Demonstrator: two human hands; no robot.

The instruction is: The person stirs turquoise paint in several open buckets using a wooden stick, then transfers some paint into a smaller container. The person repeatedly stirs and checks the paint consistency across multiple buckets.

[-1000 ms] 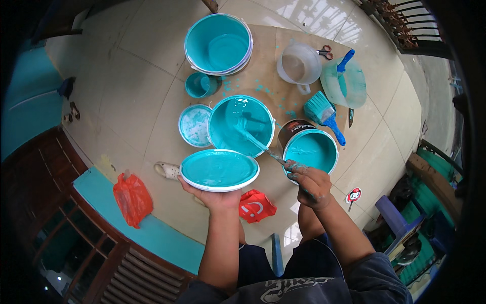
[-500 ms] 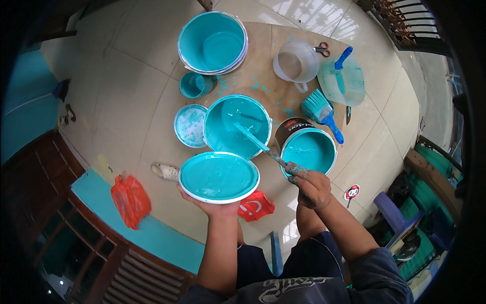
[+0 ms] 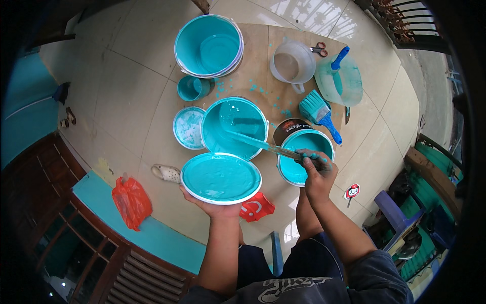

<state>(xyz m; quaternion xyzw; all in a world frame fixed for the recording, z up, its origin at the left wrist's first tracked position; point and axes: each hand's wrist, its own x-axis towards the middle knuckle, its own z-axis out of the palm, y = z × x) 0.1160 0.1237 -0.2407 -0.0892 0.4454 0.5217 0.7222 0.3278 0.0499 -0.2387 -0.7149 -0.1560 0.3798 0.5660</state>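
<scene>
"Where to find the paint-covered bucket lid (image 3: 221, 176)?"

"Held from beneath by the left hand (image 3: 217, 209), just on the near side of the middle paint bucket (image 3: 212, 125). Fingers mostly hidden there; impossible to tell how spread. Turned paint side up, presumably to stop paint running off."

"And in the right hand (image 3: 320, 175)?"

"Gripped between bent fingers and thumb: a paint-coated stick (image 3: 266, 146), angled leftward to that bucket's mouth, perhaps to catch any drips inside."

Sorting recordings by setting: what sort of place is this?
Probably a home's porch or entryway, judging by the glossy tiled floor, slatted brown woodwork and dark barred railing.
</scene>
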